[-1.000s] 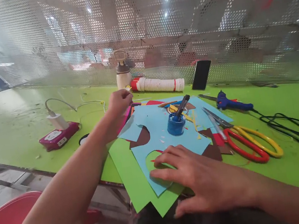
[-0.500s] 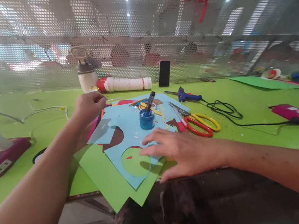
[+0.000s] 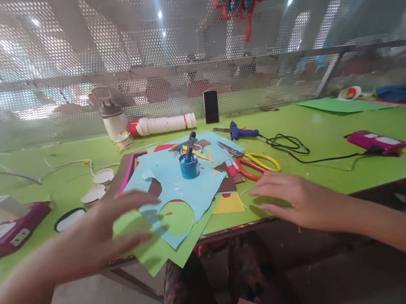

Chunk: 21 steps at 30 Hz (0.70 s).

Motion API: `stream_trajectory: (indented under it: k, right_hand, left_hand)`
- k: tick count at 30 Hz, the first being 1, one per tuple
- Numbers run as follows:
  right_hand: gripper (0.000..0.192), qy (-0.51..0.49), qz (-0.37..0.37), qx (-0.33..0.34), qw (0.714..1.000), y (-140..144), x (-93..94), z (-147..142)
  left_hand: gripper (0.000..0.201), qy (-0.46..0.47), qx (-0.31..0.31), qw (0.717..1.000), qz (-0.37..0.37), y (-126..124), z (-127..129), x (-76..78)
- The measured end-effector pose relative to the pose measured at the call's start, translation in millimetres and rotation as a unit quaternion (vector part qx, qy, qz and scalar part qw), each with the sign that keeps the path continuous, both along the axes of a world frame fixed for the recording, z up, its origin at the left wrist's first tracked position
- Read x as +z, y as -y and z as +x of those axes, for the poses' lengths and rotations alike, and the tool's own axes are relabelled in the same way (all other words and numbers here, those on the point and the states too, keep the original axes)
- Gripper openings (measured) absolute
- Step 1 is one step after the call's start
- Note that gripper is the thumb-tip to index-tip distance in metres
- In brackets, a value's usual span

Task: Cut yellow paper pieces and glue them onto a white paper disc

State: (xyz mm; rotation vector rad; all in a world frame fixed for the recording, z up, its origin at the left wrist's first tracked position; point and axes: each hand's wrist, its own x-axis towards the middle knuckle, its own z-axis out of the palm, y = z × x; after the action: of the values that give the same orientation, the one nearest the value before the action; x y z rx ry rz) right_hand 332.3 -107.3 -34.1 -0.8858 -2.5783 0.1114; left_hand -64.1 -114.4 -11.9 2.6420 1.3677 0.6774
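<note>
Two open hands, nothing gripped: the left hand hovers flat, fingers spread, over the near corner of the green sheet, with the blue sheet just beyond its fingertips. The right hand rests loosely on the table, a yellow scrap just left of it and scissors beyond. It looks like a pause between sorting papers; any pickup needs a pinch at a sheet's edge.

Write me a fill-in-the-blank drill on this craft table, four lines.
1. The brush stands in a small ____ pot.
2. The scissors have one red handle and one ____ handle.
3. A paper ____ hangs on the mesh above.
4. The right hand lies flat and holds ____.

Missing words: blue; yellow; flower; nothing
</note>
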Motion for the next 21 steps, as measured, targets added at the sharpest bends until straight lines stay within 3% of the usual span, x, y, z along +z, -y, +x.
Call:
stream_trajectory:
  k: [1,3,5,7,12,17,21]
  right_hand:
    - [0.022,-0.006,-0.004,0.01,1.0,4.7,-3.6,-5.0]
    - [0.021,-0.019,-0.013,0.023,0.999,10.4,-10.7,-17.1]
    - [0.019,-0.028,-0.014,0.027,0.999,11.2,-17.7,-30.1]
    - [0.019,-0.037,-0.01,0.028,0.999,9.4,-24.5,-41.3]
    - [0.018,-0.083,-0.004,0.008,0.997,3.4,-39.1,-50.8]
    - [0.018,-0.14,-0.016,-0.018,0.99,-2.3,-47.4,-43.8]
    - [0.023,-0.143,-0.033,-0.023,0.989,6.8,-39.0,-49.1]
  left_hand:
    - [0.052,-0.036,-0.024,0.999,-0.007,18.9,-5.2,-13.5]
    - [0.065,-0.073,-0.014,0.997,-0.008,45.6,-13.8,-40.7]
    - [0.066,-0.08,0.0,0.997,0.011,56.1,-18.0,-61.8]
    - [0.057,-0.055,0.003,0.997,0.054,54.6,-18.4,-72.6]
    - [0.032,0.023,-0.053,0.989,0.135,40.4,-14.9,-74.8]
    - [0.032,0.096,-0.036,0.987,0.124,39.0,-7.6,-72.7]
    - [0.024,0.11,-0.014,0.987,0.118,40.0,0.7,-62.1]
